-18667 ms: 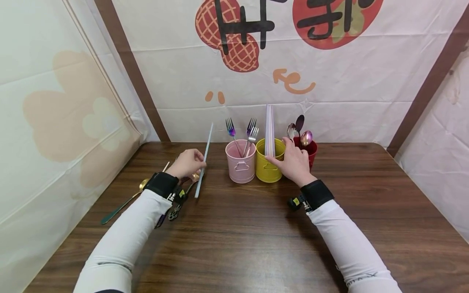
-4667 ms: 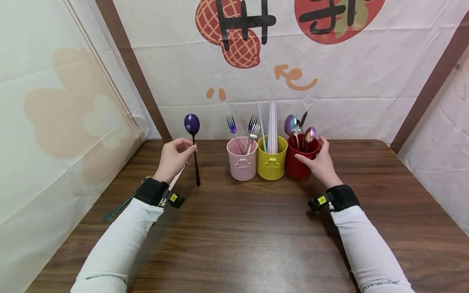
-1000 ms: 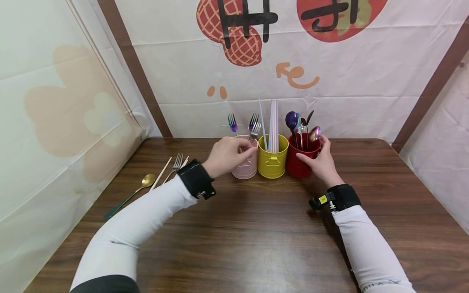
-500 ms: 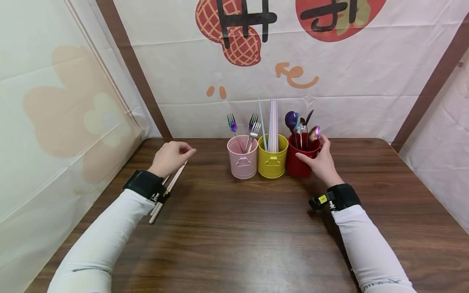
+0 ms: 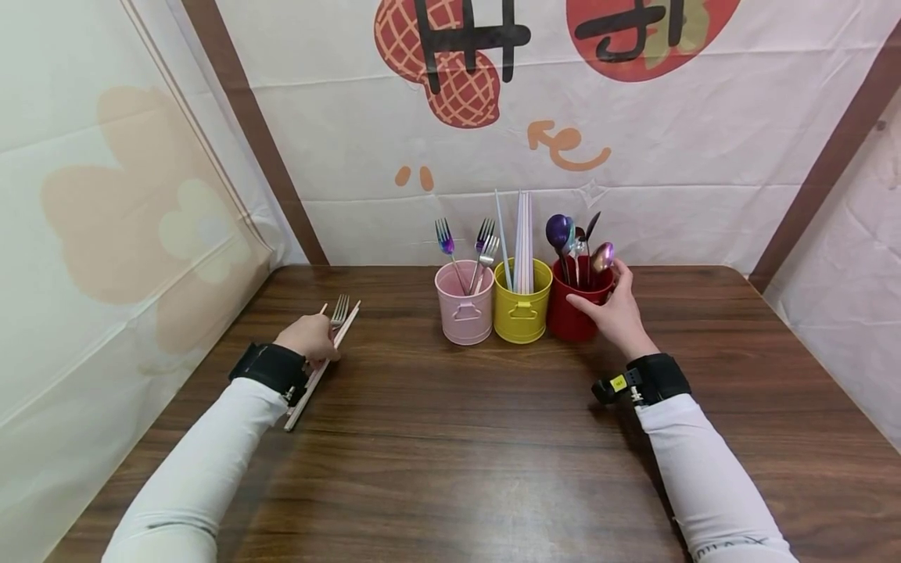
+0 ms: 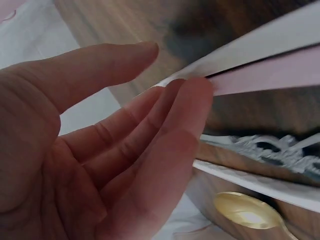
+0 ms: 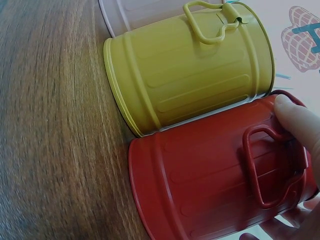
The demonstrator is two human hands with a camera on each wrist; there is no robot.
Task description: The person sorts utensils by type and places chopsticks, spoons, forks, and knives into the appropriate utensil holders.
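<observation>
My left hand (image 5: 310, 338) is over the loose cutlery on the left of the table. In the left wrist view its thumb stands apart from the fingers, and the fingertips meet a pair of pale pink and white chopsticks (image 6: 270, 75). Beside them lie a silver fork (image 5: 341, 309) with an ornate handle, another pale chopstick (image 6: 260, 185) and a gold spoon (image 6: 247, 210), which the left arm hides in the head view. My right hand (image 5: 622, 317) holds the red bucket (image 7: 215, 170) at its rim, thumb in front. Several spoons (image 5: 559, 231) stand in that bucket.
Left of the red bucket stand a yellow bucket (image 5: 522, 317) with chopsticks (image 5: 524, 242) and a pink bucket (image 5: 466, 317) with forks (image 5: 445, 236). They form a row near the back edge of the wooden table (image 5: 450, 453). A white cloth wall (image 5: 338, 141) rises behind.
A light blue chopstick has gone into the yellow bucket and a purple spoon into the red one. My left hand has moved back left and down to the chopsticks. My right hand stays at the red bucket.
</observation>
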